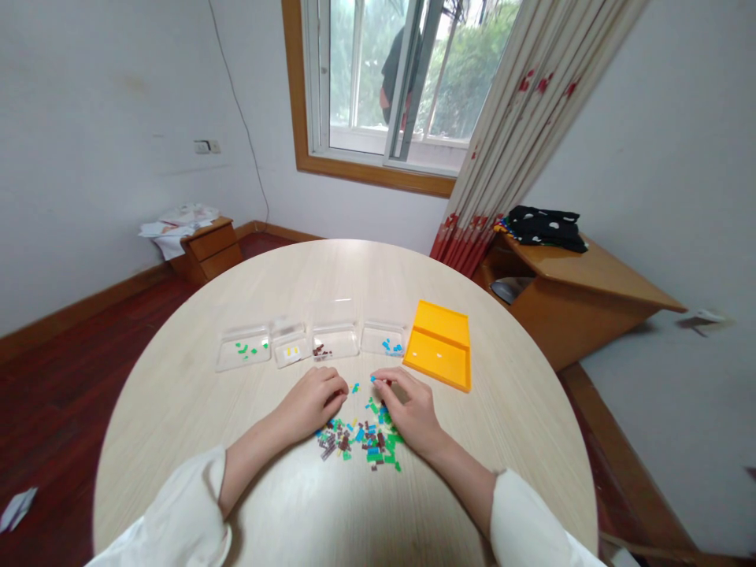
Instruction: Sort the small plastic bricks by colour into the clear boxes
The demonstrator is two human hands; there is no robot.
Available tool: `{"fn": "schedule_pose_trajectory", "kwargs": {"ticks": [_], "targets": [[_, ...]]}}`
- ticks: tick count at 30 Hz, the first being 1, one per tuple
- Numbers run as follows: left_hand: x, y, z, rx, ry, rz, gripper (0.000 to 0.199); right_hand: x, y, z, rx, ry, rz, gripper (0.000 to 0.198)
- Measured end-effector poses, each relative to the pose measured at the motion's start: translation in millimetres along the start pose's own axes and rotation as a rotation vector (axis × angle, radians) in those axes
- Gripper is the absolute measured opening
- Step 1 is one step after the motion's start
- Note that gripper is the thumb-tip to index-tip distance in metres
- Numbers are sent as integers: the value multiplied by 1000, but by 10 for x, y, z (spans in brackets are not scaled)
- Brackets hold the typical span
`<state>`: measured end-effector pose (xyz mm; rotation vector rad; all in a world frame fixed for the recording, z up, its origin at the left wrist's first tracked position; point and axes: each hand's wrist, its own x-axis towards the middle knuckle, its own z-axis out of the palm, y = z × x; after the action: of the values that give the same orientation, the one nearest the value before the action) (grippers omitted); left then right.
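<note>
My right hand (407, 405) pinches a small blue toy brick (373, 379) between thumb and forefinger, just above the table. To its left, my left hand (319, 398) rests with curled fingers; whatever they may hold is hidden. A few loose blue and green bricks (355, 387) lie in the gap between both hands. Nearer to me spreads a pile of small bricks (360, 441) in green, blue, brown and some yellow, partly under the right hand.
Behind the hands stand clear boxes: one with green bricks (227, 364), one with yellow (277, 362), one with brown (348, 353), one with blue (369, 346). An open orange case (440, 374) holds small white pieces. All sit on a round table (194, 425).
</note>
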<state>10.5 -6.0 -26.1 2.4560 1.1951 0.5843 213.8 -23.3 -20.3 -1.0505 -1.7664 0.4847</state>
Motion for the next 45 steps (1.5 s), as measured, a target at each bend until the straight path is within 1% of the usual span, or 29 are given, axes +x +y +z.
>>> {"fn": "schedule_pose_trajectory", "kwargs": {"ticks": [3,10,13,16,21,30,34,37,39,43,45], "targets": [[5,10,-8,0,-6,-2,14,-4,-28,-10,15,38,-8,11],[6,14,-9,-7,-9,6,15,16,-36,-17,4,31,-84,10],[2,4,-3,-10,-11,5,15,32,5,-16,-12,44,-97,15],[0,-2,2,-11,-12,5,15,30,62,-10,-8,11,-99,22],[2,20,-18,-11,-29,-12,15,6,120,5,0,-56,-102,26],[5,40,-31,-18,-34,-28,14,8,124,7,-26,-59,-104,25],[5,32,-25,-29,-35,-24,15,36,166,-26,-107,7,-100,29],[6,24,-22,-32,-30,-19,15,71,246,-64,-212,68,-79,35],[5,21,-23,-32,-30,-17,15,94,316,-82,-289,80,-54,41],[4,26,-26,-31,-31,-23,16,115,458,-78,-422,-13,23,58],[4,30,-26,-29,-33,-24,16,111,510,-62,-473,-65,56,63]]}}
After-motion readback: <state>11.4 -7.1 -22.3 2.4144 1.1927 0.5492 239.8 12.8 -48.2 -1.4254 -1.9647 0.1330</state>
